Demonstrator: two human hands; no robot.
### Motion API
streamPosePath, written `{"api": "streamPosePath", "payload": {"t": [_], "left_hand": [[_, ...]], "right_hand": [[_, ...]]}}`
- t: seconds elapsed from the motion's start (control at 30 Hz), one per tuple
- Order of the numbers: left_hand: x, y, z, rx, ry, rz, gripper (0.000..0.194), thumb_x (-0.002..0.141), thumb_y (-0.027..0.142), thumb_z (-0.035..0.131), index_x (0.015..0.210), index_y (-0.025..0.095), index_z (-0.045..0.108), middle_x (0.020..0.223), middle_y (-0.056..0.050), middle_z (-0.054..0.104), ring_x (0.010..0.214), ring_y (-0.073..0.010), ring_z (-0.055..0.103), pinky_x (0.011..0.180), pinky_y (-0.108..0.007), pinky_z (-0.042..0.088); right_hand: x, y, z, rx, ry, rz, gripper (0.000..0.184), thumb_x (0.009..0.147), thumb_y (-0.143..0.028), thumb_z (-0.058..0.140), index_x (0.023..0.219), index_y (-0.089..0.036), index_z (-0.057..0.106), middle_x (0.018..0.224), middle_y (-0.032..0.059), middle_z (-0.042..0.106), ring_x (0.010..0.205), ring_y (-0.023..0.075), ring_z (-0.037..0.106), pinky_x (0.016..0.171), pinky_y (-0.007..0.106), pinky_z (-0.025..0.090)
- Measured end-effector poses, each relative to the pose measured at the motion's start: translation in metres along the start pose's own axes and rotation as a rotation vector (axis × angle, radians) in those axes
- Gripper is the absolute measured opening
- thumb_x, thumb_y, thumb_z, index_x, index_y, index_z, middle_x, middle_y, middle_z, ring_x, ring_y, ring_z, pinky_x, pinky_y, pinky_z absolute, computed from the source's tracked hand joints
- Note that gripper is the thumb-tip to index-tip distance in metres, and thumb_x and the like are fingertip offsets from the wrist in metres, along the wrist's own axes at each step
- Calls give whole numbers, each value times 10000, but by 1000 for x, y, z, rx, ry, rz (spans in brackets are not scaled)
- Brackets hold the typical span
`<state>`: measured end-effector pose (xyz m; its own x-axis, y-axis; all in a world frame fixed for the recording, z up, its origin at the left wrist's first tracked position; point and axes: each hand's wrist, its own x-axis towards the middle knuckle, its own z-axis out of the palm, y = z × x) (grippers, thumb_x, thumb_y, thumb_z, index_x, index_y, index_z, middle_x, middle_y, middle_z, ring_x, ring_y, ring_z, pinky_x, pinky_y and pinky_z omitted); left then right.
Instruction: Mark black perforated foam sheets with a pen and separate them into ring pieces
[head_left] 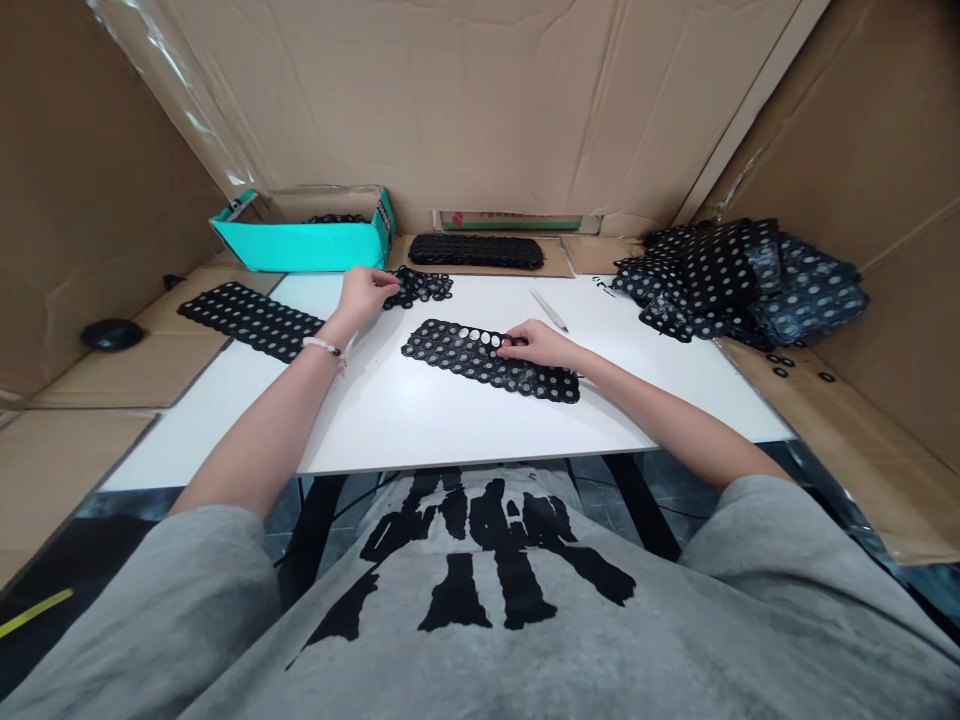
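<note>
Left hand [367, 297] curled over the near edge of a small tangle of black perforated rubber [418, 287], any pinch hidden. Right hand [538, 345], fingers pressed together, flat on a long black perforated mat [487, 362] lying aslant mid-bench, just beside white discs [484, 339] in its holes. On the white bench [420, 420], a second mat [251, 320] at left; beyond, a teal cardboard box [307, 246]; at right, a heaped black stack [735, 280].
</note>
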<state>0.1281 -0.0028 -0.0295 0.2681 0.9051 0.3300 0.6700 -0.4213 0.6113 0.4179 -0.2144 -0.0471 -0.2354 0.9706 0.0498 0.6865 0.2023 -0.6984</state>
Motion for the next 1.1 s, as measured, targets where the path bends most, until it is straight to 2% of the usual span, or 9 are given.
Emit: {"api": "streamPosePath", "payload": {"t": [0.1,0.17,0.33,0.4,0.6,0.73,0.83,0.9,1.1], "left_hand": [[-5,7,6,81,19,106,334,814,231,627,1079,124,799,1054,-111,788,970,-264,687,962,-349,489],[-10,16,10,48,-47,191,365,846,280,609,1118,122,795,1080,-115,787,961,-263,690,950,-352,498],[-33,46,27,-62,-501,518,491,857,511,652,1183,168,784,1162,-100,777,1046,-265,673,1003,-355,475],[-41,53,35,-47,-588,597,536,830,557,682,1201,183,777,1172,-100,772,1091,-269,648,1047,-367,443],[-39,49,40,-43,-600,549,560,765,567,736,1168,182,779,979,-78,755,932,-236,652,871,-319,478],[-28,42,33,-65,-585,556,536,764,556,723,1148,186,778,999,-68,754,913,-217,646,829,-298,463],[-23,38,29,-12,-514,576,454,725,544,746,1005,191,805,1001,-68,763,923,-223,639,862,-310,453],[-20,36,28,38,-491,557,388,695,544,767,867,199,808,905,-51,770,867,-216,640,852,-312,446],[-13,32,25,-18,-530,412,324,641,522,798,740,214,818,757,-29,777,736,-198,651,690,-287,432]], "right_hand": [[0,1,0,7,1,0,507,769,-645,589,710,-145,650,596,-35,447,619,116,359,629,294,267],[0,1,0,16,-1,-5,510,767,-648,595,709,-145,652,593,-38,436,617,114,351,629,293,264],[0,0,0,54,-14,-14,499,775,-631,606,730,-138,666,593,-41,438,613,110,342,626,290,262],[0,0,0,58,-15,-15,487,776,-618,611,733,-136,668,600,-38,452,617,111,350,627,289,264],[1,1,0,44,-20,-31,464,787,-595,607,735,-137,660,615,-29,485,629,116,374,636,287,270],[1,0,0,46,-16,-24,453,788,-591,604,717,-144,638,598,-43,437,616,109,349,632,288,262],[0,-2,0,45,-15,-31,450,788,-587,604,718,-144,643,600,-42,439,622,111,353,639,287,264],[0,-2,0,40,-18,-34,453,791,-586,599,726,-141,653,606,-37,455,625,113,360,643,288,268],[0,1,1,20,-19,-38,456,806,-589,595,724,-143,648,608,-33,464,635,117,367,647,290,267]]}}
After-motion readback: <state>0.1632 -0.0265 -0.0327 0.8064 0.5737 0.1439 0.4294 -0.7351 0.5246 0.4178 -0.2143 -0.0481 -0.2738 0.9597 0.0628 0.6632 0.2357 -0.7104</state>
